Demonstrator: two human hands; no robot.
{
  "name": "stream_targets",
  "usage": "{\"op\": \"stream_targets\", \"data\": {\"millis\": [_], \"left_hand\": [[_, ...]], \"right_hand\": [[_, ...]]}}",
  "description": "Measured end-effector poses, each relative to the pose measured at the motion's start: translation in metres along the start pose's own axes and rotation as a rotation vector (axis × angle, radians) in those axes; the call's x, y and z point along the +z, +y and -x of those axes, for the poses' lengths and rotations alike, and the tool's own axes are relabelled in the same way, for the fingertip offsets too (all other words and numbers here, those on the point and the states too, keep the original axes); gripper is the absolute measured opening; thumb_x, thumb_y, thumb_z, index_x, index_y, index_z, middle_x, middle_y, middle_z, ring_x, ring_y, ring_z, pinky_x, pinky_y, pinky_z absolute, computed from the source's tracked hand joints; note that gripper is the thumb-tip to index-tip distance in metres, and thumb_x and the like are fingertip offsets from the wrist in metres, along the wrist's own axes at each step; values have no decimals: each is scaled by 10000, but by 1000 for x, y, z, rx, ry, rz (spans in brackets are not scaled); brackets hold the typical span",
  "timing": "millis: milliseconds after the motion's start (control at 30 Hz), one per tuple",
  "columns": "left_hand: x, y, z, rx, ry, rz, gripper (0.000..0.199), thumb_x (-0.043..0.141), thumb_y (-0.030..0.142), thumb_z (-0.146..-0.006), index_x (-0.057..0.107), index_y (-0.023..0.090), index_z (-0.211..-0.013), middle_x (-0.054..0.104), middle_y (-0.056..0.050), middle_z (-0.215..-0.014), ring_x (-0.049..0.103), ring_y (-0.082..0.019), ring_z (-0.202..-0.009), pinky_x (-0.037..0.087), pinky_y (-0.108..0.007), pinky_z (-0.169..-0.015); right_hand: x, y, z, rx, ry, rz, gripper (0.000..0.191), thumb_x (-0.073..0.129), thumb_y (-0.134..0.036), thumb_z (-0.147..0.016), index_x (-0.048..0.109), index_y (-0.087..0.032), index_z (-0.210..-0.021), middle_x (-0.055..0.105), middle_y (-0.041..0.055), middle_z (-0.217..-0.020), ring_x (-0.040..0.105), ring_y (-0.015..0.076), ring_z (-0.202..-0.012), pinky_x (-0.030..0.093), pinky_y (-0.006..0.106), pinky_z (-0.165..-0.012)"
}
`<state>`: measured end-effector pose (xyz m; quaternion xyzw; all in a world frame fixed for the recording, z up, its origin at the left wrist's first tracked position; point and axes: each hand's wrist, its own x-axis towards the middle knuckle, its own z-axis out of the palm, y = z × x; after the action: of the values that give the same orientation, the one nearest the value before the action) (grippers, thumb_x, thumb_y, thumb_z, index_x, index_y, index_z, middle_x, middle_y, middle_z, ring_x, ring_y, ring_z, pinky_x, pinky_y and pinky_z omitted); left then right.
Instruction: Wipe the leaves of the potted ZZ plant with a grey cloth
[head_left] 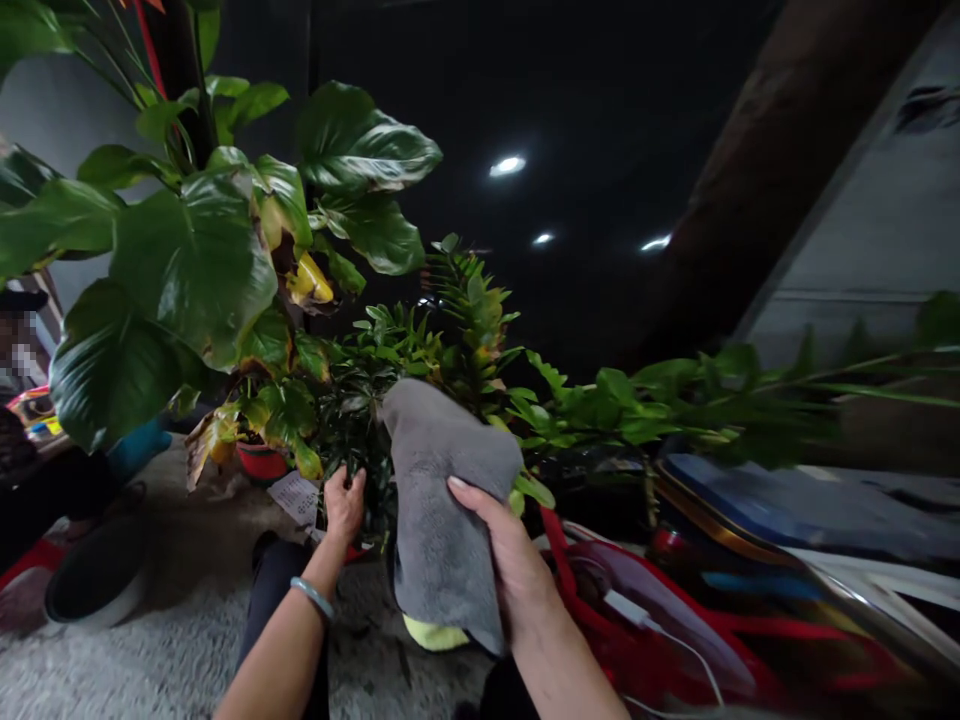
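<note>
A grey cloth (pixel 450 500) with a yellow-green underside hangs from my right hand (pixel 517 560), which is closed on it with the thumb on top. My left hand (pixel 345 508), with a bracelet (pixel 312 597) on its wrist, reaches into a low plant with dark narrow leaves (pixel 361 415). Its fingers are curled at the leaves, and their tips are partly hidden there. The cloth covers part of the greenery behind it.
A tall broad-leaved plant (pixel 195 260) fills the left, above a red pot (pixel 261 460). A dark bucket (pixel 101 575) stands near a seated person (pixel 45 490). At right are a red-trimmed bag (pixel 660 610), a white cable (pixel 694 650) and trailing green stems (pixel 645 400).
</note>
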<state>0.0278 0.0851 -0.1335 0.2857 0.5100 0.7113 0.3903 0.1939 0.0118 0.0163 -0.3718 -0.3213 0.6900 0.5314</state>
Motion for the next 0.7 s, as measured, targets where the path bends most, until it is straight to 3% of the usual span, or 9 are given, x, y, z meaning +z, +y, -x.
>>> {"op": "stream_targets", "data": {"millis": [100,167,267,367,467,567,633,700], "left_hand": [[1,20,-6,170,21,10,178,791,83,-689,706,232,-639,709,-62,-900,610,-273,-1053,453,-331,-1008],[-4,35,-14,207,54,50,228,781,43,-687,690,234,-602,712,-84,-1032,594,-282,-1145,423,-339,-1068],[-16,51,-26,239,133,95,254,753,10,-704,669,222,-593,706,-100,-1133,578,-281,-1232,417,-334,-1092],[-28,53,-33,257,219,151,243,743,-7,-701,681,223,-650,712,-105,-1174,570,-273,-1283,442,-322,-1077],[-39,47,-37,233,293,76,217,741,25,-700,694,236,-678,730,-91,-1126,578,-272,-1280,454,-339,-1080],[-52,41,-40,182,377,46,202,743,38,-675,715,238,-671,740,-79,-973,613,-274,-1209,457,-333,-1062],[-60,39,-41,156,384,62,186,750,40,-659,727,225,-664,732,-72,-861,651,-270,-1103,480,-308,-993],[-64,36,-40,117,334,65,144,754,69,-669,742,211,-690,719,-56,-763,680,-257,-947,506,-291,-871]], "right_hand": [[-17,8,8,57,38,-1,371,867,-347,-602,768,-203,-929,827,88,-864,781,349,-800,640,467,-739],[-20,6,10,85,54,-16,404,883,-340,-580,769,-204,-944,826,87,-861,781,349,-801,639,478,-759],[-13,1,5,77,32,-31,417,878,-357,-581,767,-200,-951,824,91,-859,778,352,-816,634,486,-781],[6,9,-9,54,-20,-25,400,868,-358,-564,762,-193,-912,816,90,-804,774,349,-796,630,478,-777],[24,38,-21,135,-80,68,310,849,-353,-564,762,-203,-820,785,69,-683,754,321,-701,622,452,-724],[28,66,-20,202,-127,210,234,833,-372,-600,765,-215,-760,756,48,-615,727,298,-633,594,421,-669],[26,67,-15,166,-166,250,275,841,-370,-599,780,-213,-817,765,41,-643,733,300,-659,582,409,-673],[27,51,-12,57,-199,263,362,872,-359,-562,784,-200,-875,785,46,-713,737,296,-711,578,397,-701]]}}
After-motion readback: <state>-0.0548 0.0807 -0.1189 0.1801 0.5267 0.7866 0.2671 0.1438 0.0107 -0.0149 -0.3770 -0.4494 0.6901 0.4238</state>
